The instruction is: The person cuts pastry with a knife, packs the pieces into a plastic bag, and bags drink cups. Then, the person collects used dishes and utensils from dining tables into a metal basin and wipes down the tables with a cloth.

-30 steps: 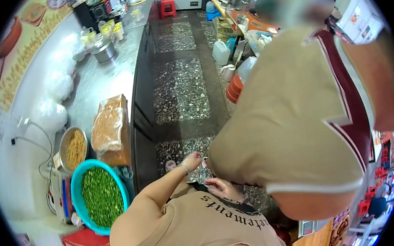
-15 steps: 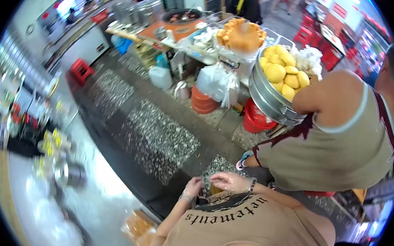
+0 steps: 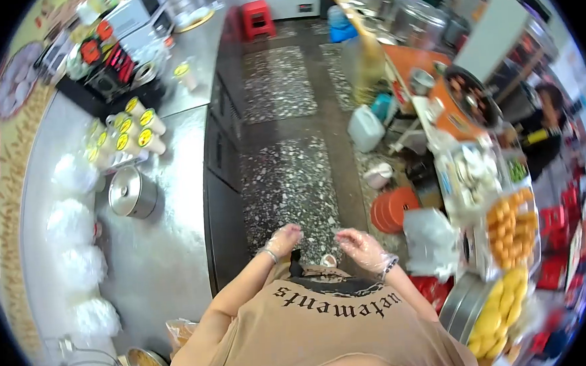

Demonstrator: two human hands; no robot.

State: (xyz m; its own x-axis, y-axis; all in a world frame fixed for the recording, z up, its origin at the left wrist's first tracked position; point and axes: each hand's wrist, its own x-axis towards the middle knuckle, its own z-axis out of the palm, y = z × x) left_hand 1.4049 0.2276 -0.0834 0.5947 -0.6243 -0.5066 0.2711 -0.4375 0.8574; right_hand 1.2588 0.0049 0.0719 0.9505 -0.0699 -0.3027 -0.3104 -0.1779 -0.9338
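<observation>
Both hands wear clear plastic gloves and are held apart in front of the printed shirt (image 3: 340,294), above the speckled floor. My left hand (image 3: 285,240) has its fingers bent together near the dark counter edge; whether anything is between them is too small to tell. My right hand (image 3: 364,247) has its fingers reaching forward and slightly apart, with nothing seen in it. Nearest to it on the right are an orange-red stack of tubs (image 3: 394,210) and hanging clear plastic bags (image 3: 431,241).
A steel counter (image 3: 170,251) at left bears a lidded steel pot (image 3: 132,192), sealed cups (image 3: 128,141) and bagged stacks. At right are fried pieces (image 3: 512,228), yellow buns (image 3: 502,311) in a steamer, a white jug (image 3: 365,129) and a person (image 3: 543,127). A red stool (image 3: 257,19) stands ahead.
The view has turned left toward the aisle and counter. The nearby person in the sleeveless top has left view. My hands have moved farther apart.
</observation>
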